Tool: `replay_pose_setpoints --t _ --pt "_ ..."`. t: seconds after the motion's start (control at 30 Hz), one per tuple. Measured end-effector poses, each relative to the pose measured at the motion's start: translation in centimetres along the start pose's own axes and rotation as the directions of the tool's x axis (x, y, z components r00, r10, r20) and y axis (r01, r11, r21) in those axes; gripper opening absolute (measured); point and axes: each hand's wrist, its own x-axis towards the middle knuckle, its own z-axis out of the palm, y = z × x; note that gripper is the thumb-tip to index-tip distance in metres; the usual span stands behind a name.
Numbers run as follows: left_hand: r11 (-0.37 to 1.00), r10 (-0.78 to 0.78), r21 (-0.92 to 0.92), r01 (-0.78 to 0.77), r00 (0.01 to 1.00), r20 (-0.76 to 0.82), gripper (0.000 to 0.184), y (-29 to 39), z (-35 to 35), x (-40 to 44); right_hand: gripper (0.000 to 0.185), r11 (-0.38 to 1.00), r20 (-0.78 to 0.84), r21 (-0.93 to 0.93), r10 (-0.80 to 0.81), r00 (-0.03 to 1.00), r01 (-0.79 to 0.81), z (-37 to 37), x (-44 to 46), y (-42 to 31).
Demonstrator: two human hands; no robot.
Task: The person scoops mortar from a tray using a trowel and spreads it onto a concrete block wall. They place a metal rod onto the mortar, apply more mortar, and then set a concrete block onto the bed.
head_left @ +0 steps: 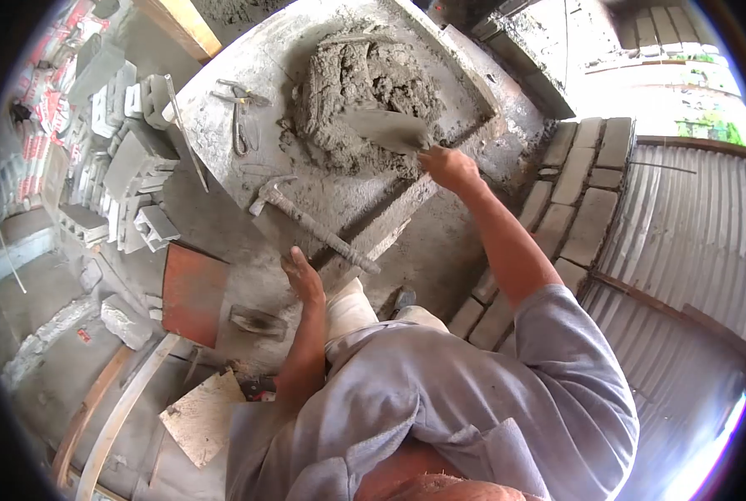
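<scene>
My right hand [452, 169] is closed round the handle of a pointed trowel [390, 129]. Its mortar-smeared blade lies against a heap of wet grey mortar [331, 92] on a pale mixing board [273, 63]. Lower down, my left hand [304, 275] is closed on a thin, flat grey piece [274, 230], seen nearly edge-on, whose kind I cannot make out. Beside that hand, a mortar-caked claw hammer [306, 221] lies across the board's near edge. Pliers [243, 96] and a small metal tool [239, 134] rest left of the heap.
Concrete blocks [122, 179] are piled at the left, near a reddish-brown sheet [193, 294]. A low block wall [586, 179] runs along the right, with corrugated metal sheeting [682, 225] behind it. Long wooden strips [126, 409] and a pale square board [204, 417] lie lower left.
</scene>
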Motion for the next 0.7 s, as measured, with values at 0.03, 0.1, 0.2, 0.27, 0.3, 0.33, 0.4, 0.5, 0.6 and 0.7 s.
replay_pose_setpoints --t 0.03,0.1,0.2,0.27,0.3,0.33,0.4,0.5,0.6,0.7 --pt "0.999 -0.028 0.027 0.028 0.999 -0.016 0.091 0.7 -0.1 -0.2 0.047 0.999 -0.156 0.010 -0.045 0.987 0.047 0.1 0.0 1.2" --pt "0.998 -0.011 0.061 0.013 0.999 -0.042 0.089 0.8 -0.2 0.0 0.046 0.995 -0.326 0.091 -0.020 0.945 0.052 0.6 1.3 3.9" --pt "0.996 0.013 0.085 -0.006 0.996 -0.083 0.087 -0.5 -0.2 0.0 0.045 0.997 -0.338 0.054 -0.033 0.941 0.054 -1.0 1.5 5.9" --pt "0.998 0.006 0.058 0.000 0.994 -0.108 0.085 -0.4 0.2 0.7 0.044 0.997 -0.295 0.052 -0.037 0.955 0.055 -2.8 -0.1 7.8" --pt "0.998 -0.006 0.064 0.012 0.996 -0.085 0.085 -0.2 0.0 0.6 0.038 0.991 -0.351 0.012 -0.122 0.929 0.134 -2.8 -1.3 9.3" --pt "0.997 -0.018 0.071 0.022 0.998 -0.064 0.086 0.5 -0.3 0.2 0.032 0.976 -0.401 -0.029 -0.209 0.892 0.215 -2.8 -2.0 10.7" --pt "0.997 -0.073 0.027 0.074 0.997 -0.036 0.087 2.1 -0.5 -0.3 0.027 0.930 -0.355 -0.319 -0.298 0.886 0.184 0.1 0.6 15.2" --pt "0.991 -0.038 0.125 0.053 0.992 -0.120 0.088 0.1 0.3 0.3 0.025 0.843 -0.200 -0.477 -0.378 0.904 0.247 2.8 5.8 14.1" --pt "0.992 0.026 0.123 -0.011 0.992 -0.121 0.086 0.1 0.3 0.7 0.035 0.976 -0.412 0.061 -0.168 0.896 0.211 4.7 8.0 6.2" --pt "0.985 -0.014 0.167 0.040 0.987 -0.158 0.089 0.4 0.6 0.1 0.044 0.865 -0.385 0.371 -0.190 0.903 0.340 6.4 8.7 3.8"
